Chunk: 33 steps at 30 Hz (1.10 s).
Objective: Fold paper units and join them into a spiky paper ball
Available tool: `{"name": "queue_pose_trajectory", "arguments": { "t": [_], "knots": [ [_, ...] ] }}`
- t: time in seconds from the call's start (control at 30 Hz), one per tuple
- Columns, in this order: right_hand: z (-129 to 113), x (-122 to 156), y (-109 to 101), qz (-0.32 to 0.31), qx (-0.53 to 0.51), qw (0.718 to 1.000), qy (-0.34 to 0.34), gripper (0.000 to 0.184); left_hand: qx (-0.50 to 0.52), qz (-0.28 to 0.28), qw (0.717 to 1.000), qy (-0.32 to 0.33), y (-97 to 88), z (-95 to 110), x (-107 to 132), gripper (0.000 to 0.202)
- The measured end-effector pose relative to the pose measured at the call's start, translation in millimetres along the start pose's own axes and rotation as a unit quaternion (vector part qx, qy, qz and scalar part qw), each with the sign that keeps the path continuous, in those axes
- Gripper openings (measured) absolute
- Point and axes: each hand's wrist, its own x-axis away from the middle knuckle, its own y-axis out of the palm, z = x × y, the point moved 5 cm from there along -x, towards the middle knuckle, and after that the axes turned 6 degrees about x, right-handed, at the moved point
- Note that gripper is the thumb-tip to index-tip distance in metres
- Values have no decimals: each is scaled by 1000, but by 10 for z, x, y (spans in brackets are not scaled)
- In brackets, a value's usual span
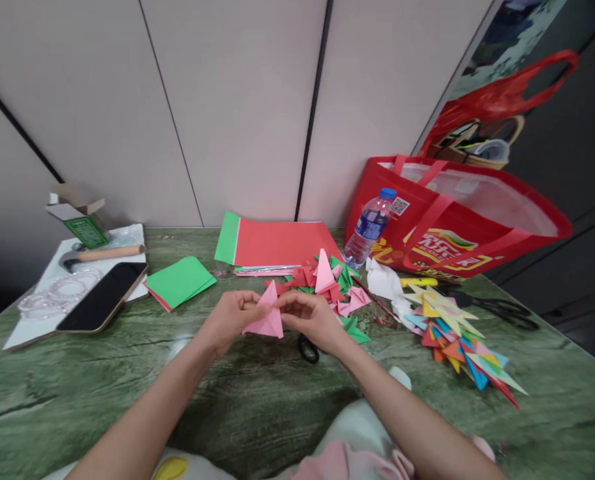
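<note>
Between my two hands is a piece of folded pink paper (268,322) with a pointed top, held just above the green table. My left hand (233,319) pinches its left side, thumb and fingers closed. On the right side, my right hand (313,320) grips the same paper with its fingertips. Just beyond my right hand lies a heap of folded red, pink and green paper pieces (330,291). A black scissors handle (308,349) shows beneath my right wrist; the blades are hidden.
Red and green paper sheets (284,241) lie at the back, with green squares (182,280) nearer left. A phone (104,297) and a hammer-like tool (104,253) sit left. Rightward are a water bottle (370,230), red bag (457,220), colourful folded pieces (460,340) and black scissors (502,308).
</note>
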Motion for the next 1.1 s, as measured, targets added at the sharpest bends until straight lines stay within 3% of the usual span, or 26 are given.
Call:
{"name": "queue_pose_trajectory", "arguments": {
  "t": [0.6, 0.77, 0.87, 1.1],
  "knots": [
    [80, -23, -72, 66, -19, 997, 36, 31, -8, -48, 999, 7, 133, 22, 29, 25],
    [117, -34, -96, 82, -37, 995, 54, 34, 1, -85, 996, 20, 129, 32, 20, 42],
    [126, -35, -94, 82, -33, 994, 59, 32, -14, -99, 995, 24, 128, 24, 25, 37],
    [75, -19, -92, 88, 59, 994, -8, 18, 9, -67, 998, -10, 119, -97, -12, 35]
  ]
}}
